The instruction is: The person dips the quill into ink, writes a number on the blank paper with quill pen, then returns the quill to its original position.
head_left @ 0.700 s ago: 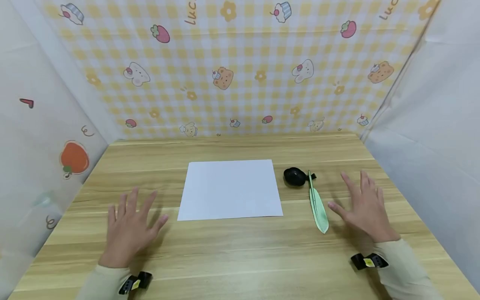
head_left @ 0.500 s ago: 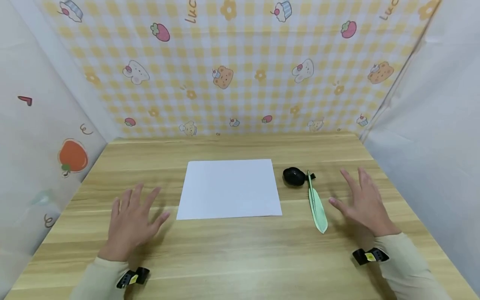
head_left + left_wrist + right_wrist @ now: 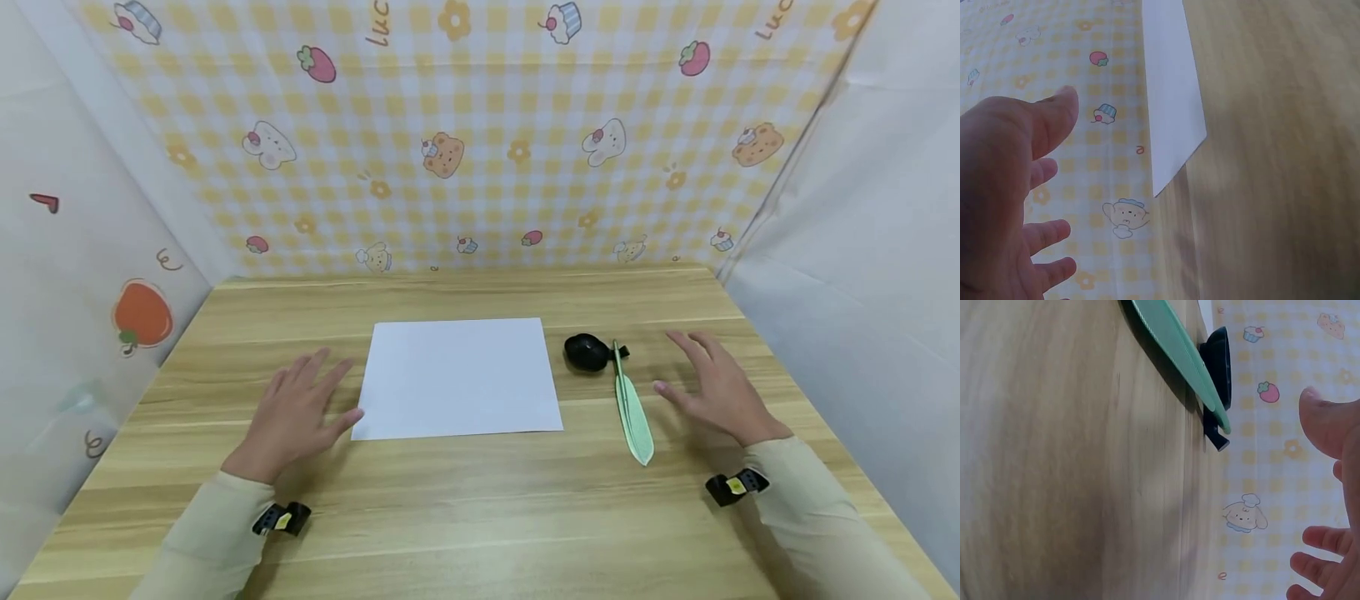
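a: wood table [image 3: 480, 517], white paper [image 3: 459, 377] lying flat in the middle, and both hands out over the surface.

b: left hand [image 3: 296, 412] first. fingers spread and relaxed, gripping nothing, thumb tip right at the paper's near-left corner. i can't tell whether it's touching or just beside it.

a: left wrist view agrees: open palm [image 3: 1004, 200], fingers apart, paper [image 3: 1169, 94] out ahead of the fingertips.

b: now the right hand [image 3: 712, 387]. also splayed, also empty, sitting just right of the green feather [image 3: 632, 408].

a: that feather is the one to watch. its long axis runs near-to-far, quill end up by the black ink pot [image 3: 587, 352], broad tip pointing back toward the person.

b: so it lies to the left of the right hand's fingers, thumb side, close but apart. the left hand is well away, across the whole sheet.

a: right wrist view shows the feather [image 3: 1175, 359] slanting across the wood with the pot [image 3: 1217, 365] tucked against its far end, fingers [image 3: 1325, 422] clear of both.

b: pot sits between the paper's far-right corner and the feather's stem. right hand is plainly the nearer one to both.
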Motion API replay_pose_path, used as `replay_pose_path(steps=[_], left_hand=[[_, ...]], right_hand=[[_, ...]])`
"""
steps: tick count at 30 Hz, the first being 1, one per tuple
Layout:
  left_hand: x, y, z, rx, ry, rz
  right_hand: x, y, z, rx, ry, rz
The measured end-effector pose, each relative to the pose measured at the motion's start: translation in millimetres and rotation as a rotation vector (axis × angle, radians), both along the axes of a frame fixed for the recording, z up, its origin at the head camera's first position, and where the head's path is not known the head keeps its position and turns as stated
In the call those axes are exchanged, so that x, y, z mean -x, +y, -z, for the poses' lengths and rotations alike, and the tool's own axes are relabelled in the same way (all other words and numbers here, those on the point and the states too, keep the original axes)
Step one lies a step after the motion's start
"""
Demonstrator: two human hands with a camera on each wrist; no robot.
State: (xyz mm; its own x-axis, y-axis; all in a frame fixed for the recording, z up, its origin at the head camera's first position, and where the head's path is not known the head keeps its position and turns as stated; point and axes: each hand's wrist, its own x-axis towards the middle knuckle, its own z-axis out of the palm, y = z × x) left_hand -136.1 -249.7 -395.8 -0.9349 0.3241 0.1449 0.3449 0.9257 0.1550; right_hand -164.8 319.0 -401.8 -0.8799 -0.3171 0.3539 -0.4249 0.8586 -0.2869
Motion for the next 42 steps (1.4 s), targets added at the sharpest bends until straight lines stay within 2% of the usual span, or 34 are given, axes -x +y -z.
replay_pose_path(steps=[7,14,19,29,32,38,42], left_hand=[[13.1,6.7,-4.7,-0.040,-0.023,0.033],[20.4,9.5,-9.5,-0.022,-0.049,0.063],[28.7,13.4,-6.9,-0.034,-0.062,0.094],[47.0,18.6,-3.4,-0.037,-0.130,0.132],[52.8,19.3,-4.1,-0.016,-0.180,0.123],[59.3,18.4,-4.8,-0.043,-0.311,0.080],[62.6,19.4,-2.1,-0.041,-0.328,0.106]], right_hand=[[10.0,2.1,1.4,-0.007,0.002,-0.041],[21.4,-4.1,6.0,-0.003,-0.028,-0.049],[29.0,-4.5,6.0,-0.019,-0.034,-0.077],[42.2,-5.9,8.7,-0.047,-0.139,-0.102],[48.6,-6.2,9.2,-0.072,-0.134,-0.121],[57.1,-6.0,10.9,-0.119,-0.144,-0.128],[58.6,-5.2,12.7,-0.135,-0.179,-0.130]])
